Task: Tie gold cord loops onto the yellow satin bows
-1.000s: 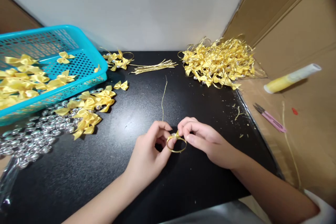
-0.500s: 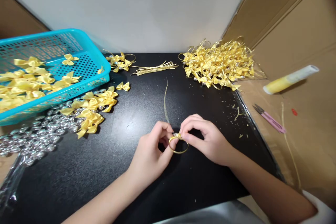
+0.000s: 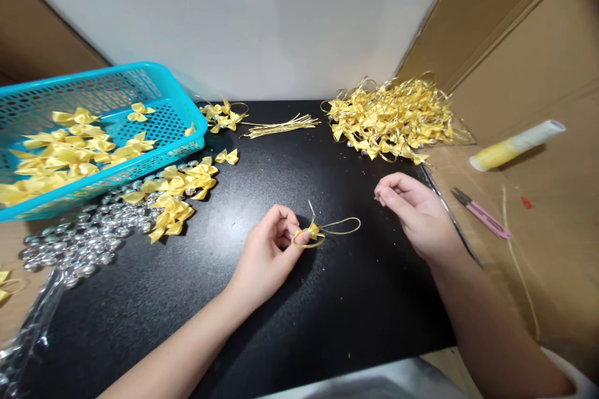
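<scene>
Left hand (image 3: 271, 249) pinches the small yellow bow (image 3: 312, 232) on the desk (image 3: 262, 324); its gold loop (image 3: 344, 226) points right. I see the right hand (image 3: 416, 212) near the loop's end, fingers loosely curled and holding nothing.

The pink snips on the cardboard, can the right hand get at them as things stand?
Probably yes: the right hand holds nothing, and the pink snips lie uncovered on the brown cardboard beside it.

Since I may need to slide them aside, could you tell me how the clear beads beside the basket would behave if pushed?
The clear beads look small, rounded and glossy, so they would probably scatter, perhaps roll. Lying loose, they likely weigh little.
</scene>
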